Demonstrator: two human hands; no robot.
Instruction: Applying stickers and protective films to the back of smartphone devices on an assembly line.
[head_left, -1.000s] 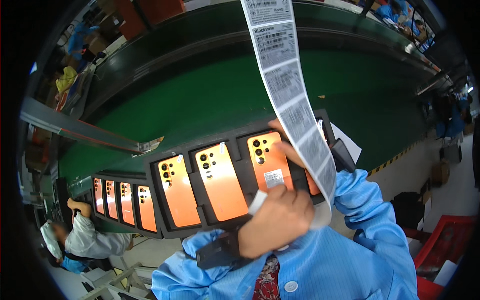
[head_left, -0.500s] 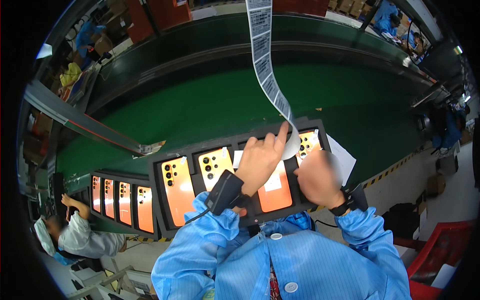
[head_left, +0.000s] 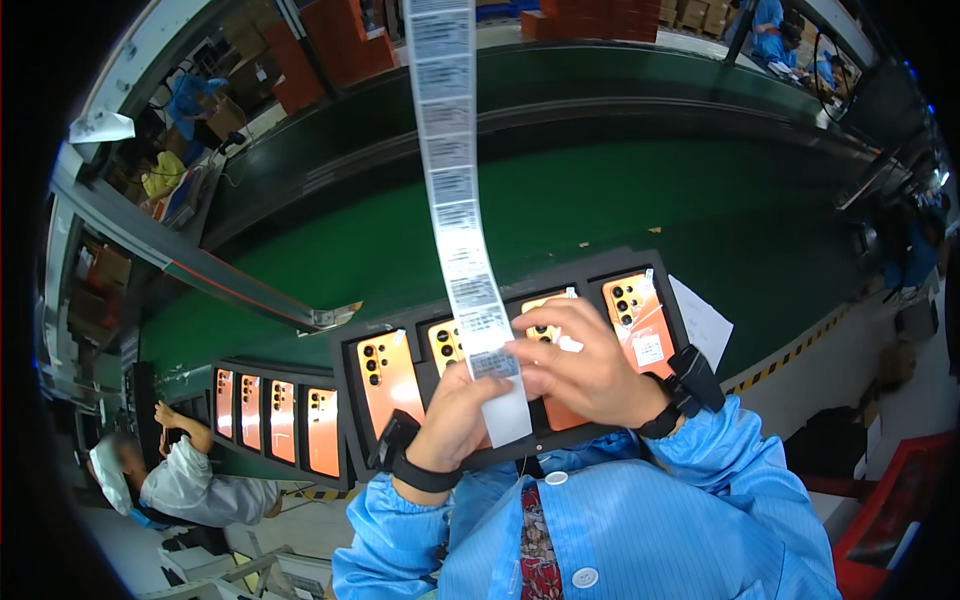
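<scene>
A long white strip of printed labels [head_left: 455, 205] runs down from the top edge to my hands. My left hand [head_left: 455, 420] is closed on its lower end, thumb on top, with a blank tail hanging below. My right hand [head_left: 590, 365] has its fingertips pinched at the strip's right edge, beside the lowest printed labels. Beneath both hands lies a black tray [head_left: 352, 395] holding several orange phones, camera sides up. The leftmost phone [head_left: 388, 375] is bare of a white label; the rightmost phone [head_left: 640, 318] bears one [head_left: 649, 349]. My hands partly cover the middle phones.
A second black tray of orange phones [head_left: 282, 422] stands to the left, near a seated person [head_left: 190, 475]. The green conveyor belt [head_left: 600, 190] stretches behind. White paper [head_left: 703, 325] sticks out right of my tray. A metal post [head_left: 230, 285] slants at left; a red chair [head_left: 880, 510] is lower right.
My right hand has left the rightmost phone, uncovering its white label, and moved left to the strip. My left hand has come down and nearer, and the strip now hangs straighter.
</scene>
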